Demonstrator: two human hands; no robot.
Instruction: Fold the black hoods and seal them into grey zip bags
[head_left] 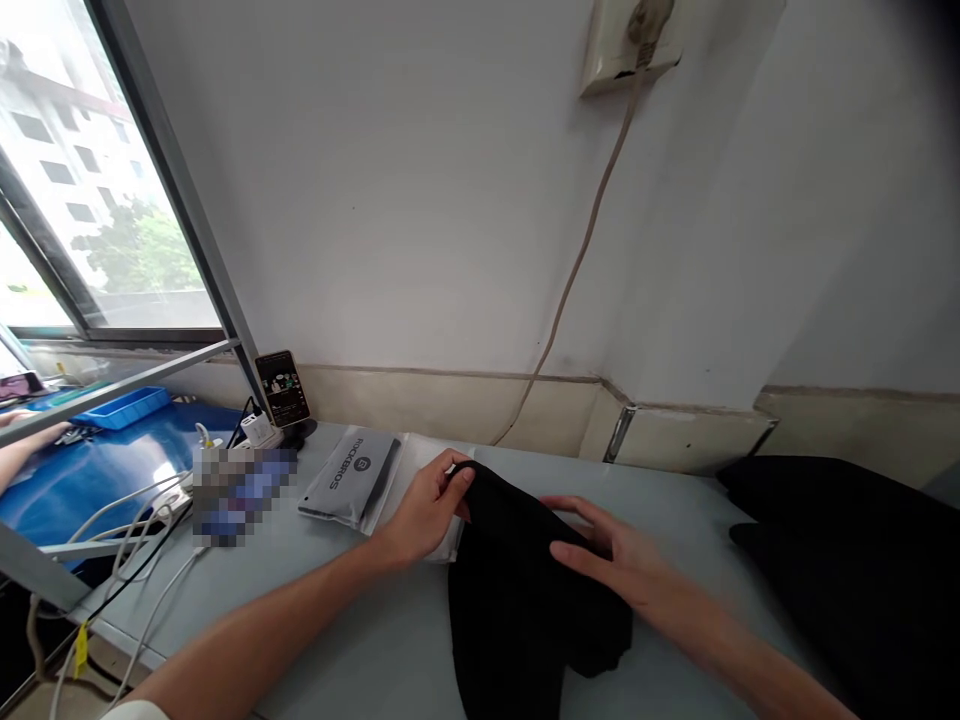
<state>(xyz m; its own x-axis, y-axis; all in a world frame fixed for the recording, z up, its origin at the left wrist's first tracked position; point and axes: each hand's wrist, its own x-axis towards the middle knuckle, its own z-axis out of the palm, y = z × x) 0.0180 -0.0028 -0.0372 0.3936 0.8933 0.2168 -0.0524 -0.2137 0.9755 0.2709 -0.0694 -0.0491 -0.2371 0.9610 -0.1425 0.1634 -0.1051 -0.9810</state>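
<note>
A black cloth piece [517,600] hangs and lies over the grey table [352,640] in front of me. My left hand [431,505] pinches its upper left edge between thumb and fingers. On its right side, my right hand [604,550] has the cloth between thumb and fingers, with the fingertips partly hidden behind it. Left of my left hand lies a packed grey item [352,478] marked ROCKBROS in a clear bag. A flat clear plastic bag [420,455] is beside it, partly covered by my left hand.
More black cloth [855,580] lies at the right. A phone [283,388] stands at the back left, near a white charger [256,428] and cables. Beyond a metal frame, another person's hand [37,435] is near a blue tray [127,408]. A cord [581,250] runs down the wall.
</note>
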